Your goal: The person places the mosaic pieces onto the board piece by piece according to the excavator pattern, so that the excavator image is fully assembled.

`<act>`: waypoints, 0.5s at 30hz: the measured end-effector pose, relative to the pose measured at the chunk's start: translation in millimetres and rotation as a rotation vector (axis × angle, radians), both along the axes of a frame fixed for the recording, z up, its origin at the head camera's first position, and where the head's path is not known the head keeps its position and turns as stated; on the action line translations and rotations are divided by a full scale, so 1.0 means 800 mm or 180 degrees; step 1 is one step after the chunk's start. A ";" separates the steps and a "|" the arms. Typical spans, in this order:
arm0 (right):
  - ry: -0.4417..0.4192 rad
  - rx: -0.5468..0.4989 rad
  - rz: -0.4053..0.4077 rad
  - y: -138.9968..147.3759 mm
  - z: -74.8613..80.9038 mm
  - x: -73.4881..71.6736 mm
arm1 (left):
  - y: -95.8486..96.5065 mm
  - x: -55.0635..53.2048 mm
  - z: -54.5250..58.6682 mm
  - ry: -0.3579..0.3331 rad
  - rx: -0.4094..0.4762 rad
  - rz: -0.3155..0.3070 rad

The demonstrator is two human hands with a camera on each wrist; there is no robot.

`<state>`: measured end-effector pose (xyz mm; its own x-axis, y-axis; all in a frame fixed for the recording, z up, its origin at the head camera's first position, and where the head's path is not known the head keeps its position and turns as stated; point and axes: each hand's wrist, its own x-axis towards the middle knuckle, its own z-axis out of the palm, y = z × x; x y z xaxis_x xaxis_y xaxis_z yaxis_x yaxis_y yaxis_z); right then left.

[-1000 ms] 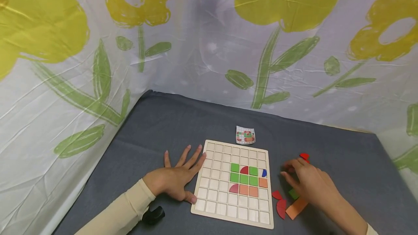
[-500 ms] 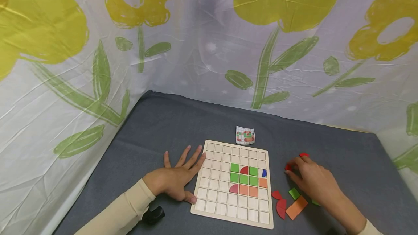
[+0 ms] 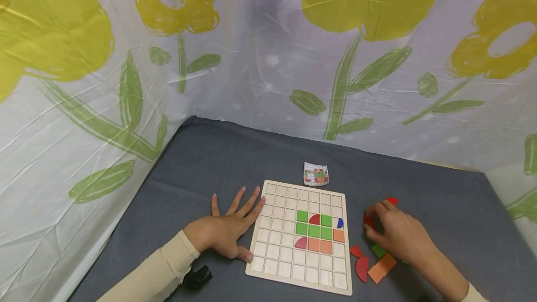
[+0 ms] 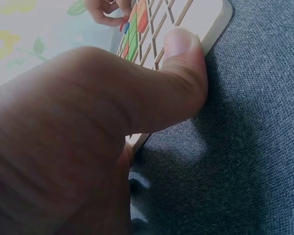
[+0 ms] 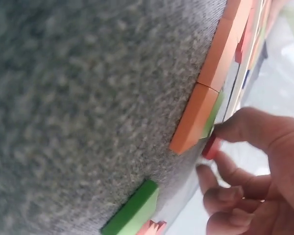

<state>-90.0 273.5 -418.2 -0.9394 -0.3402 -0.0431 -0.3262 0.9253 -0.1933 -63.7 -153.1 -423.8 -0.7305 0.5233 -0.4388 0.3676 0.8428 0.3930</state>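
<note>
My left hand lies with fingers spread at the left side of a wooden grid board. Its thumb rests on the board's near corner in the left wrist view. Several green squares, orange squares, red quarter circles and a blue piece sit in the board's cells. To the right of the board, my right hand pinches a small red piece between thumb and finger. Most of that piece is hidden by the fingers in the head view.
Beside the board's right edge lie loose red pieces, orange pieces and a green piece. Another red piece lies beyond my right hand. A small printed pattern card is behind the board. A black object lies near my left wrist.
My right hand first shifted right to a red piece among the loose ones, then came slightly back toward the board with the piece pinched. The left hand and board stay put.
</note>
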 end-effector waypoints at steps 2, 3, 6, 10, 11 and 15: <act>-0.0032 -0.0034 0.0002 -0.004 0.003 0.003 | 0.000 0.000 0.000 0.0001 -0.0001 -0.0002; -0.0040 -0.0063 0.0018 -0.006 0.005 0.006 | 0.000 0.000 0.000 0.0002 0.0001 0.0000; 0.0023 -0.0144 0.0167 -0.016 0.010 0.015 | 0.000 0.000 0.000 0.0001 -0.0006 0.0005; 0.0179 -0.0257 0.0439 -0.030 0.015 0.030 | 0.000 0.001 0.001 0.0001 -0.0011 0.0012; 0.0196 -0.0279 0.0491 -0.033 0.015 0.034 | 0.000 0.001 0.001 0.0002 -0.0008 0.0012; 0.0250 -0.0287 0.0607 -0.045 0.016 0.048 | 0.001 0.002 0.002 0.0014 0.0001 0.0009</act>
